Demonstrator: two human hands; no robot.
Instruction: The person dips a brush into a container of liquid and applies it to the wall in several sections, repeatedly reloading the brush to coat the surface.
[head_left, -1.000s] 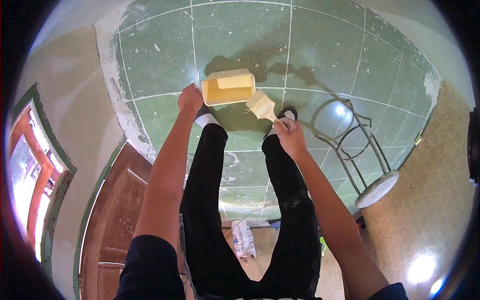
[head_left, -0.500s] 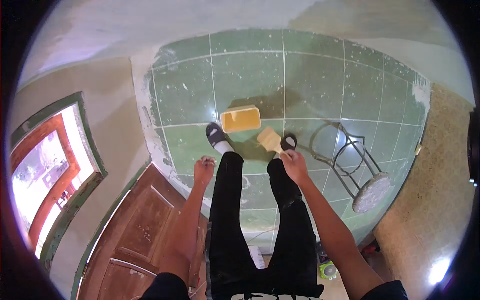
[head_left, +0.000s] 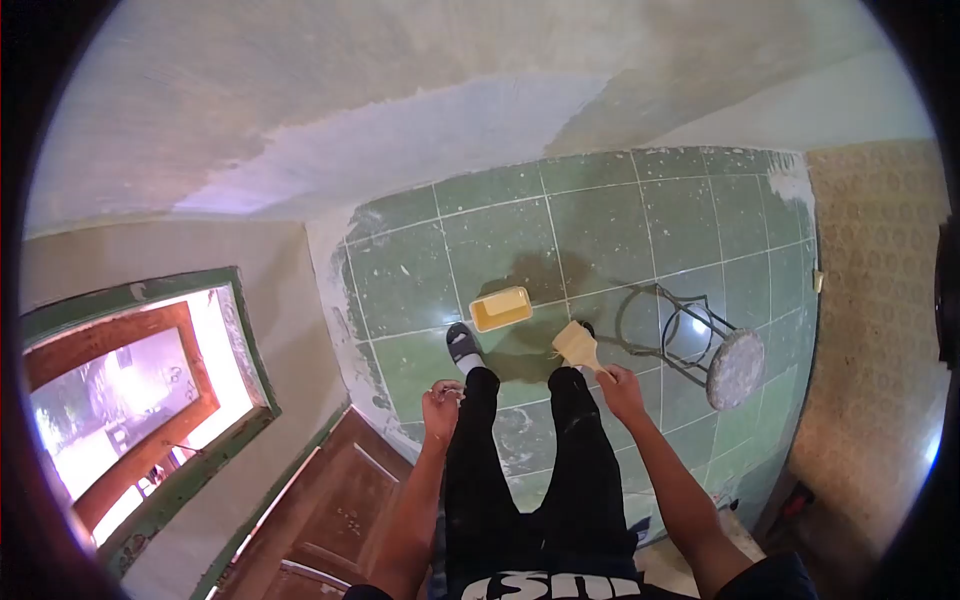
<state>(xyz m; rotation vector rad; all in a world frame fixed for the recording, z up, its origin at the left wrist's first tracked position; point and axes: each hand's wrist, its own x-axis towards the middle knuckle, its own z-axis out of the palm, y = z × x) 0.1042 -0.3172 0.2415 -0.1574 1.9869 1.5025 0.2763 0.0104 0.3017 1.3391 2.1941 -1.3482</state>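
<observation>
In the head view my right hand is closed round the handle of a wide flat paintbrush. The pale brush head points up and left, above my right foot, with a few stray bristles at its edge. My left hand hangs beside my left knee with its fingers curled in. Whitish marks show at its fingertips, and what it holds, if anything, is too small to make out. A rectangular tub with yellowish contents sits on the tiles just beyond my feet, apart from both hands.
A metal-legged stool lies on its side at the right. Green floor tiles carry white spatters. Ahead stands a patchily coated wall. At left are a wood-framed window and a brown panelled door.
My view has tilted up, showing more of the wall ahead. The paintbrush stays in my right hand, its head turned more upright. My left hand remains curled.
</observation>
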